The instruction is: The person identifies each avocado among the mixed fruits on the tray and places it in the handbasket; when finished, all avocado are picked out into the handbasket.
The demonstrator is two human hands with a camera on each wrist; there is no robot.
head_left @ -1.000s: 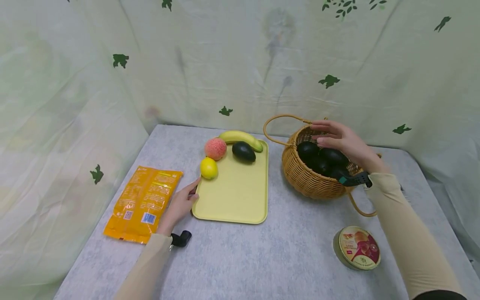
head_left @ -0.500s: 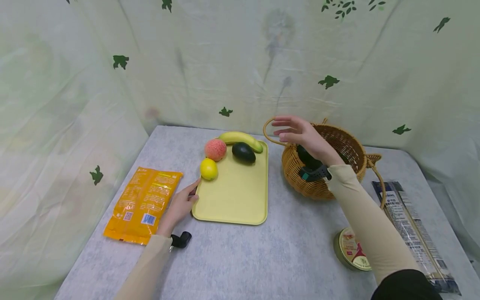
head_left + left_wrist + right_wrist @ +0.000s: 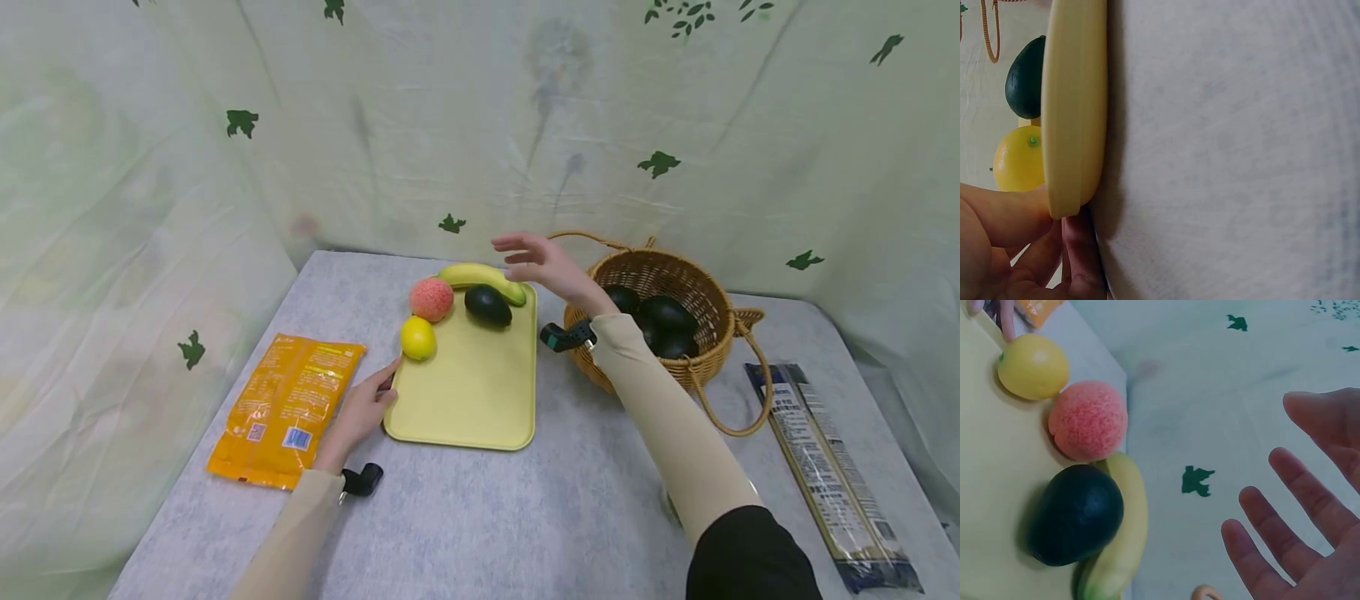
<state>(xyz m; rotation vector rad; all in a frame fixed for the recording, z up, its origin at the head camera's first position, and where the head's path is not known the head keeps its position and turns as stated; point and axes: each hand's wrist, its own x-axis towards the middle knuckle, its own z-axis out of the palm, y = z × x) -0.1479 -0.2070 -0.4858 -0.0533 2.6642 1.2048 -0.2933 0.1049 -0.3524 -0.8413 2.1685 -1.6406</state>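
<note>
My left hand pinches the left edge of a yellow tray. In the left wrist view the thumb lies on top of the rim and fingers are beneath it. A lemon, a peach, a banana and a dark avocado lie together on the tray's far part. My right hand hovers above the tray's far right corner, near the banana. Its fingers are spread apart and hold nothing, as the right wrist view shows.
A wicker basket with several dark avocados stands right of the tray, its handles splayed out. An orange packet lies at left, a long clear-and-blue packet at right. My right sleeve covers most of a round tin.
My right hand has moved left from over the basket to the tray's far right corner, with nothing in it. The left hand and the fruit on the tray have stayed put.
</note>
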